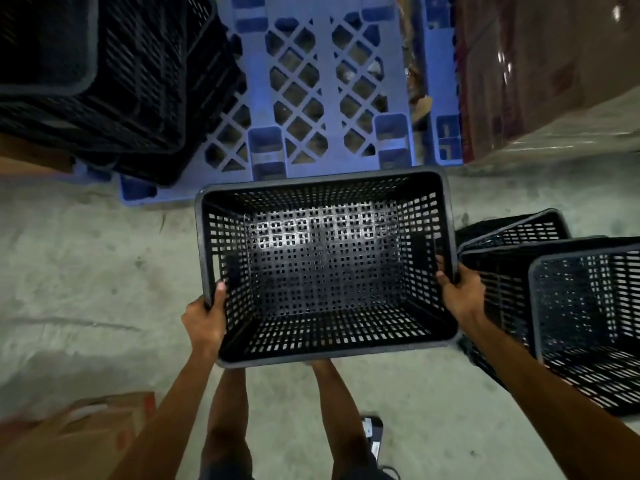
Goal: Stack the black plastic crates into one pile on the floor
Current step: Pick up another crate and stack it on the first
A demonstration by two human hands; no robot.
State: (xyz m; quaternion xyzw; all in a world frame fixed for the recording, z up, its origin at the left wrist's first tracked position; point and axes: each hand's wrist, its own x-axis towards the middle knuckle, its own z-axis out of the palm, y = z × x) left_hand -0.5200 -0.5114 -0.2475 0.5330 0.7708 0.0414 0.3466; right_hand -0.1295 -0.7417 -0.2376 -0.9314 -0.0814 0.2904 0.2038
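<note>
A black perforated plastic crate (325,271) hangs in front of me, open side up, above the concrete floor. My left hand (204,317) grips its left rim and my right hand (460,289) grips its right rim. To the right, on the floor, lie other black crates (585,317), one upright and near, with two tilted behind it. A tall nested stack of black crates (114,81) stands at the upper left on the blue pallet (311,81).
The blue plastic pallet lies ahead on the floor. Shrink-wrapped goods (547,71) stand at the upper right. A cardboard box (86,438) sits at the lower left. My legs and a shoe (372,434) are below the crate.
</note>
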